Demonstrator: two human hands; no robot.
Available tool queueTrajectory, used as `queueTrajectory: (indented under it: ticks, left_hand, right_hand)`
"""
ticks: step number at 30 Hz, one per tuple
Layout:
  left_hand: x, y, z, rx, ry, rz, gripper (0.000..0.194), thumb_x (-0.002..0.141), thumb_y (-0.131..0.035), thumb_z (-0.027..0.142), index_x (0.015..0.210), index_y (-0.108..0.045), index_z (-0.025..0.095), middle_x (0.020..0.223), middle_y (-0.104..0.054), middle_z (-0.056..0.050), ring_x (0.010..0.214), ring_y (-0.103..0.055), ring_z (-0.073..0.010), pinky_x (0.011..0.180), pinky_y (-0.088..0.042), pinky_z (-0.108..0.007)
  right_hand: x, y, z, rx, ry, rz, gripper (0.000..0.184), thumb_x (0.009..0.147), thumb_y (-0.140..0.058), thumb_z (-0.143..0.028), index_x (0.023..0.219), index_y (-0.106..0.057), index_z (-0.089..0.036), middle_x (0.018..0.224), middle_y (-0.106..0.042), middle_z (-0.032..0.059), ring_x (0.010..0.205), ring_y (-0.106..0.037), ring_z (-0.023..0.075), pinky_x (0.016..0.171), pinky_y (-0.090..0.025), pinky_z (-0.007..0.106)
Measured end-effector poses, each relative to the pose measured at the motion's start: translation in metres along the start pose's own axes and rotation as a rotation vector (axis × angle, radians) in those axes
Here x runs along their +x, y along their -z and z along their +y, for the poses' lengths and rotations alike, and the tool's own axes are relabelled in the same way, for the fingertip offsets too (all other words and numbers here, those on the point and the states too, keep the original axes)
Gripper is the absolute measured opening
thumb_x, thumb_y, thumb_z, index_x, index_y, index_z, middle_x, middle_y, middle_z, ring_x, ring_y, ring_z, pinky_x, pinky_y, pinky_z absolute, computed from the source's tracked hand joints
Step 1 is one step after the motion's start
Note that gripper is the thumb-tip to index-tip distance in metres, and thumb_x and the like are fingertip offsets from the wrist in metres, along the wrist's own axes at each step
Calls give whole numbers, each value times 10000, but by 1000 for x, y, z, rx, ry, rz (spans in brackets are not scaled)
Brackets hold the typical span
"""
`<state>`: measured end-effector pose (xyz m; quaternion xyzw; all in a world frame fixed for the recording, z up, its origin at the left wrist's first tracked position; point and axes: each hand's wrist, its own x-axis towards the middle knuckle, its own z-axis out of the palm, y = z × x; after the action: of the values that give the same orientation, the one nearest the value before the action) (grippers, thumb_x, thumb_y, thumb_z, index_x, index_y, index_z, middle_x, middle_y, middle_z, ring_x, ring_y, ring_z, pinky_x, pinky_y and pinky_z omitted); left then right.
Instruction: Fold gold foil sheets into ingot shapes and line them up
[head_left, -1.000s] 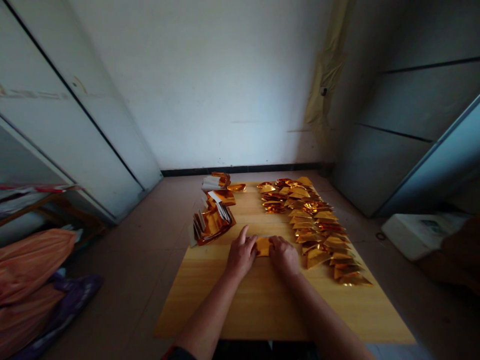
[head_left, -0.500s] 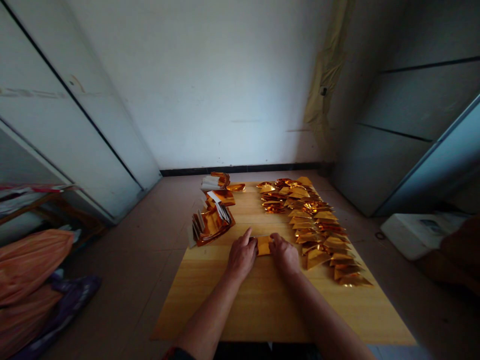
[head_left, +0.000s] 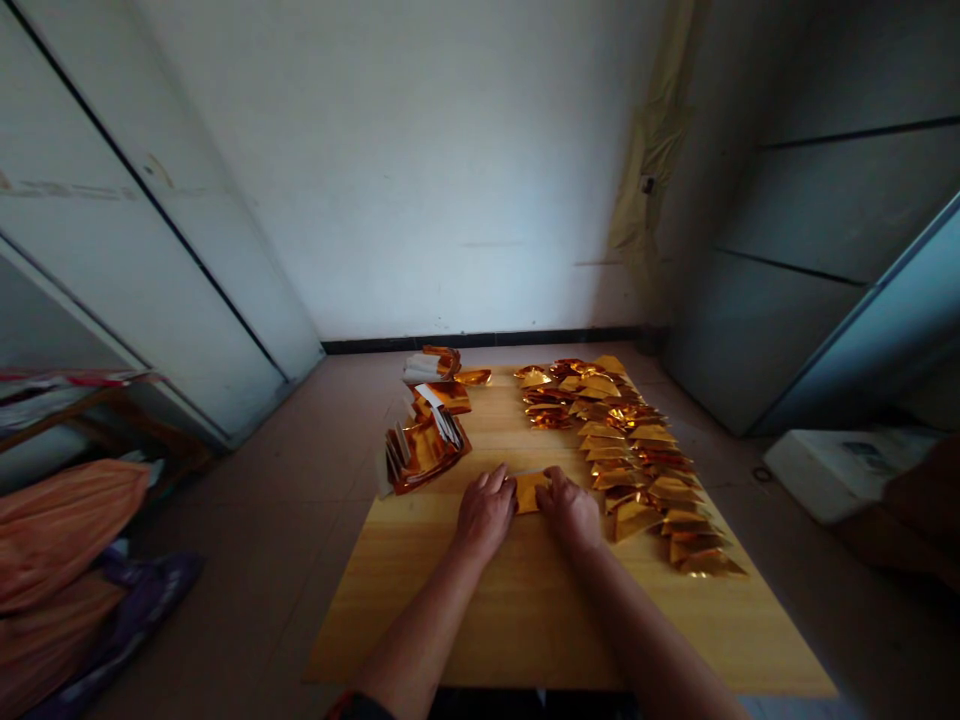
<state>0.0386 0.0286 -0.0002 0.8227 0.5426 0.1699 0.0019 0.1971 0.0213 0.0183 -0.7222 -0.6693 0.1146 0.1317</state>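
A stack of gold foil sheets (head_left: 424, 450) is set at the upper left of the wooden tabletop (head_left: 525, 630), and rows of folded gold foil triangles (head_left: 626, 450) are laid to the right. A folded gold foil packet (head_left: 530, 493) is placed between them, its long axis unclear. It is held narrowly from both sides by the left hand (head_left: 486, 515) and right hand (head_left: 570, 510).

free: lane between foil stack (head_left: 424, 452) and foil triangles (head_left: 626, 450) | block: triangles beside hands (head_left: 570, 512)
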Motion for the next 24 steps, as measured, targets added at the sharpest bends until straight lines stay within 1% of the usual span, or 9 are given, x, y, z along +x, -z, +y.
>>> queueTrajectory:
  ticks: [4, 7, 11, 14, 19, 24]
  left_hand:
    - [0, 0, 1, 3, 19, -5, 255, 840, -534, 173, 1074, -621, 226, 1313, -531, -89, 1070, -546, -252, 904, -459, -425]
    - [-1, 1, 1, -11, 29, 4, 243, 834, -544, 178, 1059, -623, 224, 1320, -522, -89, 1072, -534, -258, 912, -445, -430]
    - [-1, 3, 3, -27, 6, 27, 270, 846, -533, 192, 1103, -602, 235, 1253, -559, -75, 1005, -532, -229, 890, -442, -400]
    - [-1, 5, 4, -28, 0, 31, 271, 856, -520, 204, 1114, -594, 243, 1204, -578, -61, 954, -528, -213, 852, -446, -374]
    - [-1, 6, 3, -14, -13, 34, 283, 865, -512, 213, 1138, -574, 251, 1145, -598, -60, 959, -517, -223, 822, -432, -368]
    - [1, 7, 0, -17, -16, 13, 278, 854, -531, 226, 1128, -576, 248, 1089, -614, -63, 956, -514, -217, 790, -418, -344]
  right_hand:
    - [-2, -3, 2, 33, 23, 26, 232, 874, -458, -283, 1076, -558, -228, 983, -695, 32, 826, -655, 149, 630, -382, 220]
    - [-2, -4, 2, 44, 10, 30, 224, 867, -461, -272, 1059, -569, -233, 944, -700, 22, 801, -655, 146, 616, -379, 218]
    - [-4, -4, 6, 155, -14, 56, 282, 863, -476, -299, 1129, -541, -233, 888, -701, 3, 775, -657, 142, 613, -396, 214]
    - [-7, -2, 8, 203, 20, 47, 348, 840, -515, -326, 1174, -518, -232, 870, -700, -7, 774, -658, 145, 625, -414, 212]
    - [-8, 2, 4, 127, 21, 1, 306, 877, -445, -245, 1169, -535, -229, 969, -704, 31, 849, -661, 153, 661, -423, 218]
    - [-4, 0, -1, 12, 31, 0, 286, 908, -397, -247, 1148, -548, -212, 940, -710, 59, 832, -667, 174, 641, -420, 231]
